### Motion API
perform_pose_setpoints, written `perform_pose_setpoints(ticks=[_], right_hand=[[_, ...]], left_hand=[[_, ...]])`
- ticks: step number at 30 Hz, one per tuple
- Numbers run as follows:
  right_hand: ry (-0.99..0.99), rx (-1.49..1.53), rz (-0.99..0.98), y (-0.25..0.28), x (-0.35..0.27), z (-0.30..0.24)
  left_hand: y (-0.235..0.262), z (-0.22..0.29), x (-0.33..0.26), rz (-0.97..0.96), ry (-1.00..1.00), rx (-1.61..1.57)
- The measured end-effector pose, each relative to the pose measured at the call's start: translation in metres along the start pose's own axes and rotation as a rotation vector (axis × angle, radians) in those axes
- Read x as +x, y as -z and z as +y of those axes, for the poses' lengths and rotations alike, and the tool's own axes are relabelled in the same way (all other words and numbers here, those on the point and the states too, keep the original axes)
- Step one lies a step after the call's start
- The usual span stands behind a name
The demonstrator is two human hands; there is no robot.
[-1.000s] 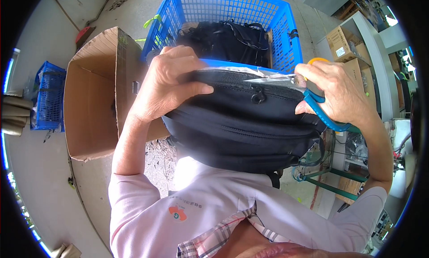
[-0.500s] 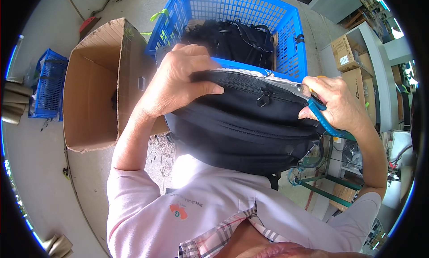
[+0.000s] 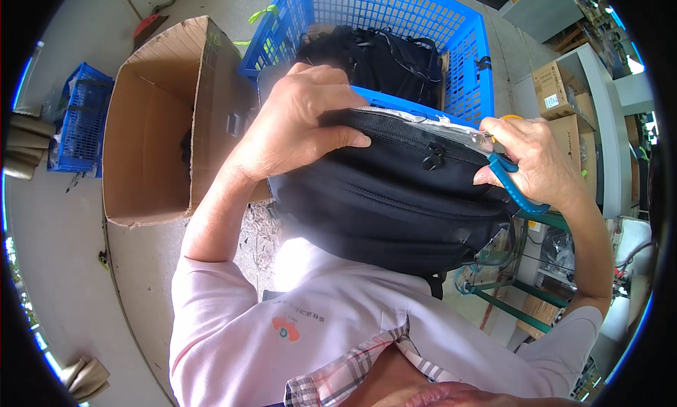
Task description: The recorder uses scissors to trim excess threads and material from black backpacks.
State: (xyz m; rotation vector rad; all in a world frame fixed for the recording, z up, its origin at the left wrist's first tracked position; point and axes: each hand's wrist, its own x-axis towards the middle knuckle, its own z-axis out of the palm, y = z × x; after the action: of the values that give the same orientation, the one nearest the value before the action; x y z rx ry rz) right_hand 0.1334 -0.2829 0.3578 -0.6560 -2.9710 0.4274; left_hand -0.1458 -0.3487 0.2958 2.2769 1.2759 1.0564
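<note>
Left hand [image 3: 296, 121]: fingers clamped over the black backpack [image 3: 395, 195] top.
Right hand [image 3: 539, 164]: fingers wrapped round blue-handled scissors [image 3: 518, 188].
Progress: clear wrapping [image 3: 430, 121] by the fingers partly on, bag not yet in the blue crate [image 3: 395, 26].

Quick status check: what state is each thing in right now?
Backpack: zipped shut, gripped by both hands.
Left hand: clamped on the backpack's top.
Right hand: holding blue-handled scissors at the backpack's edge.
Crate: holds black bags.
Cardboard box: open.
</note>
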Motion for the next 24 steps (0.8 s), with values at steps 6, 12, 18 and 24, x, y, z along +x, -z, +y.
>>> perform_pose_setpoints(ticks=[6, 12, 18, 24], right_hand=[[-0.005, 0.021, -0.032, -0.006, 0.004, 0.005], [0.004, 0.118, -0.028, -0.017, 0.013, 0.008], [-0.071, 0.138, -0.148, -0.012, 0.015, 0.006], [-0.077, 0.159, -0.127, -0.008, 0.022, 0.0]], left_hand=[[0.017, -0.009, -0.008, -0.063, 0.041, -0.023], [0.034, -0.084, -0.069, -0.012, 0.584, -0.604], [-0.002, -0.09, -0.091, 0.266, 0.612, -0.936], [0.007, -0.073, -0.096, 0.378, 0.569, -0.941]])
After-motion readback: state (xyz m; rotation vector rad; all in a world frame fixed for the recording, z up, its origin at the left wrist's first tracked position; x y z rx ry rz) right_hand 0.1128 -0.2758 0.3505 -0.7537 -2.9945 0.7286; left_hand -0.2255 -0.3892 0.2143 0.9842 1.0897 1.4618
